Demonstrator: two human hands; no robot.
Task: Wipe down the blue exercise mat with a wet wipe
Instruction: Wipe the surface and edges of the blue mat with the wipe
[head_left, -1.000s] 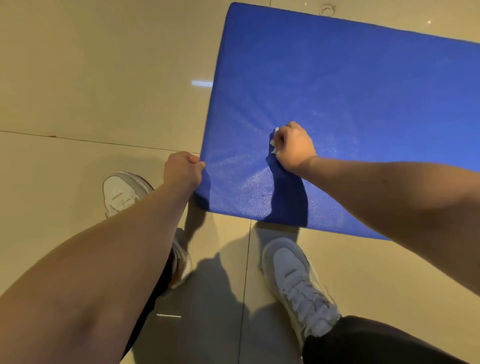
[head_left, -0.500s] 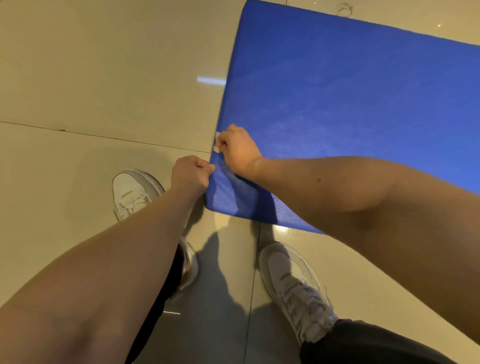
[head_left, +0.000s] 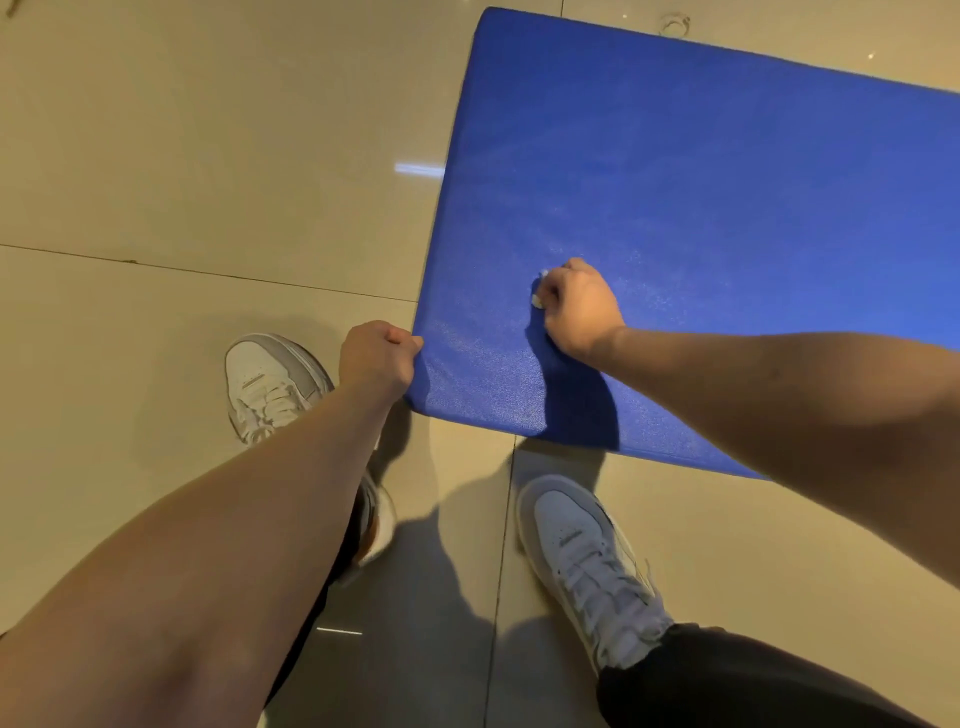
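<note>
The right hand (head_left: 579, 306) now sits a little in from the left border of the blue padded exercise mat (head_left: 701, 182), in the middle of the frame. Half a second ago it was at that border, almost touching the left hand (head_left: 379, 358), and half a second before that it was about where it is now. So it has run one stroke out to the edge and come back.

Its fingers are curled round a small white wet wipe (head_left: 538, 300) and press it onto the mat. Only a scrap of the wipe shows past the knuckles, so how it is folded is hard to say.

The left hand has not moved. It is closed tight on the mat's near-left corner, thumb on top, and holds it steady.

The mat lies flat on the glossy beige tiled floor (head_left: 208, 156), filling the upper right of the frame. A faint speckled sheen shows around the wiping hand, which may be dampness. By my reckoning only the near-left patch is covered, and most of the mat is still to do.
</note>
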